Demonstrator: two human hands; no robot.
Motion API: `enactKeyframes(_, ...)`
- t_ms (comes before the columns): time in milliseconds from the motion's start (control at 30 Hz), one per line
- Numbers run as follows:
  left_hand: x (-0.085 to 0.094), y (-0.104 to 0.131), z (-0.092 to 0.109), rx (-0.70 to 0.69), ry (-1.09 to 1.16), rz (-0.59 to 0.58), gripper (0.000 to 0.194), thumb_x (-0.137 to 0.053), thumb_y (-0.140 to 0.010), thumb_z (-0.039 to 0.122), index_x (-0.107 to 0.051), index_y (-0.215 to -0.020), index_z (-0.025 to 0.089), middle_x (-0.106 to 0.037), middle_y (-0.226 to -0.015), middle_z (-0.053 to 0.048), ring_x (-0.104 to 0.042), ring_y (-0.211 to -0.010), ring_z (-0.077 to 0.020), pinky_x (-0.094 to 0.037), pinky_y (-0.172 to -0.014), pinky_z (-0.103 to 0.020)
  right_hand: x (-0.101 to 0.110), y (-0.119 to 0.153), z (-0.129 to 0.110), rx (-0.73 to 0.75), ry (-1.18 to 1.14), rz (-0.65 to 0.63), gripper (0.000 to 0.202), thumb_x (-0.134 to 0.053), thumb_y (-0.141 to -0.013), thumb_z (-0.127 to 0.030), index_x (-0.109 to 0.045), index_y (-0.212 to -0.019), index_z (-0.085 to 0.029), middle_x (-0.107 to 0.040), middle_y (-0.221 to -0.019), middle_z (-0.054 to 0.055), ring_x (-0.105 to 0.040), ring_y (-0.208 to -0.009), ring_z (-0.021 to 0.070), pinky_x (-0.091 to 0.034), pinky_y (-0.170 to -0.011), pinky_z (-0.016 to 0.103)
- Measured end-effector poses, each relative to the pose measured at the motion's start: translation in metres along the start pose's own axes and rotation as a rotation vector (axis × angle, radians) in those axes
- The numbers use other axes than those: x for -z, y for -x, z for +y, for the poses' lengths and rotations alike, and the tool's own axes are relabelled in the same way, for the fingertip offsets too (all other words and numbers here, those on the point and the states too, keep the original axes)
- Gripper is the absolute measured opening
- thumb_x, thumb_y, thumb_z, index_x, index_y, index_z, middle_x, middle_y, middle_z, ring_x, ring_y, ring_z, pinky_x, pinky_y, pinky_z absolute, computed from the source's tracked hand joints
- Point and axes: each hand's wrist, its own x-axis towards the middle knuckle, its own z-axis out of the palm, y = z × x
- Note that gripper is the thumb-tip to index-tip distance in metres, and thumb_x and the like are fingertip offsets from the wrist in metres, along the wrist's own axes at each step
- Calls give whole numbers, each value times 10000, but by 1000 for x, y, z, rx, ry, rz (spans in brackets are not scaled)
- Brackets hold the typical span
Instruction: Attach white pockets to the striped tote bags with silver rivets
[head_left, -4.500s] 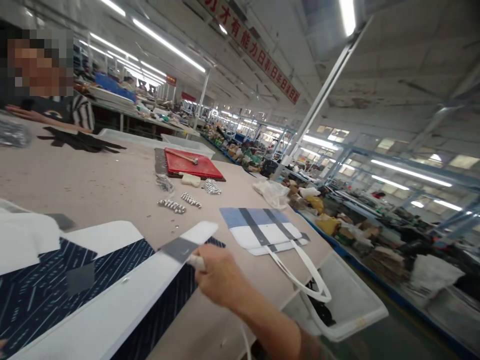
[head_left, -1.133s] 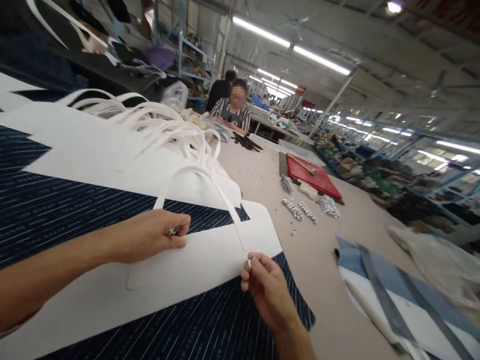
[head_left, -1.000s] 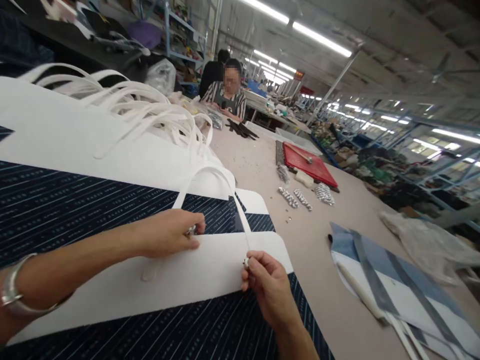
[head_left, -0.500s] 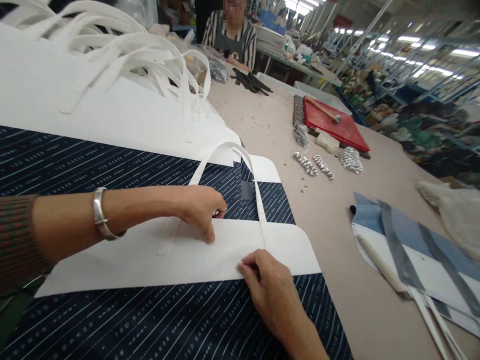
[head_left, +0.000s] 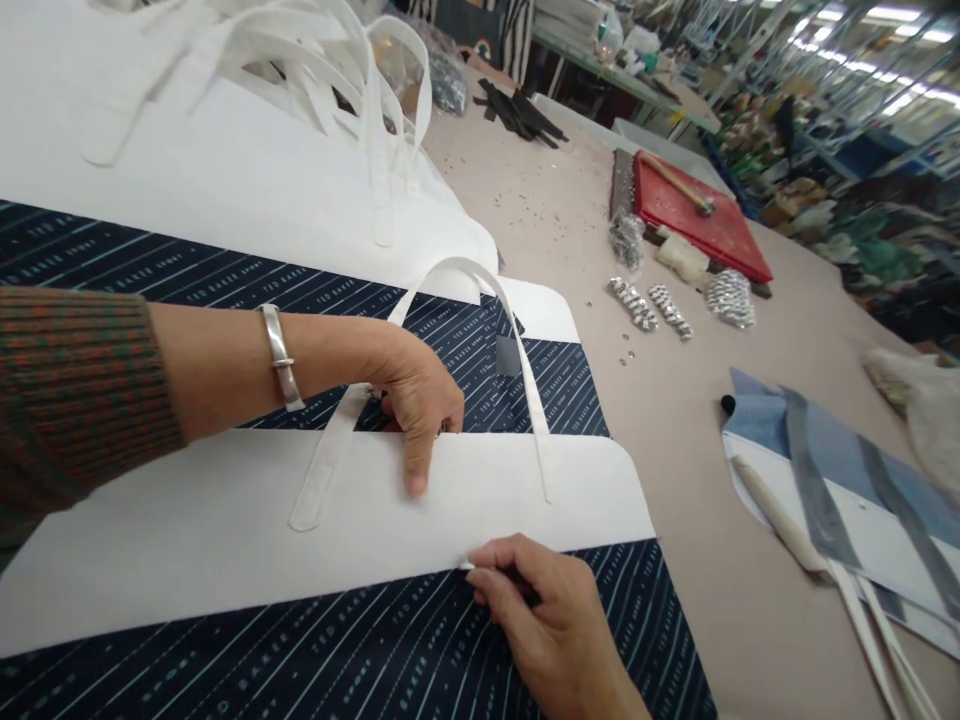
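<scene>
A bag (head_left: pixel 450 500) with a white top band and navy printed cloth lies in front of me, its white strap handle (head_left: pixel 534 400) arching up from the band. My left hand (head_left: pixel 424 395) grips the band's upper edge, thumb pressed on the front and the other fingers curled behind it, partly hidden. Low on the band, near the seam with the navy cloth, my right hand (head_left: pixel 547 610) pinches a small whitish, shiny piece (head_left: pixel 466 563) between thumb and forefinger. That piece is too small to name.
More white-and-navy bags (head_left: pixel 315 190) with looped straps are stacked behind. On the table (head_left: pixel 697 400) lie a red board (head_left: pixel 694 220) with a hammer (head_left: pixel 679 185), bagged small metal parts (head_left: pixel 729 298), and a blue-and-white striped piece (head_left: pixel 847 490) at right. A person sits across the table.
My view has tipped down. My left thumb now points straight down on the band, fingers behind its edge. My right hand has moved slightly left and down to the seam, showing the small piece.
</scene>
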Motion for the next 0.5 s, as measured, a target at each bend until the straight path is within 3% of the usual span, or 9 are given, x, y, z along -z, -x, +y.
enactKeyframes(267, -11, -9, -1, -21, 152, -135, 190, -777, -472, 260, -755, -659, 232, -722, -708, -67, -608, -642, -271, -481, -594, -383, -13, 2, 2, 232, 95, 22, 125, -561, -894, -153, -678, -868, -188, -667, -765, 27, -635, -704, 140, -468, -659, 236)
enactKeyframes(500, -20, -13, -6, -45, 293, -203, 202, -698, -563, 257, -754, -752, 216, -717, -697, -51, -634, -649, -253, -518, -592, -355, -16, -1, 6, 297, 206, 7, 137, -545, -900, -147, -674, -912, -193, -613, -736, 30, -602, -650, 135, -457, -616, 234)
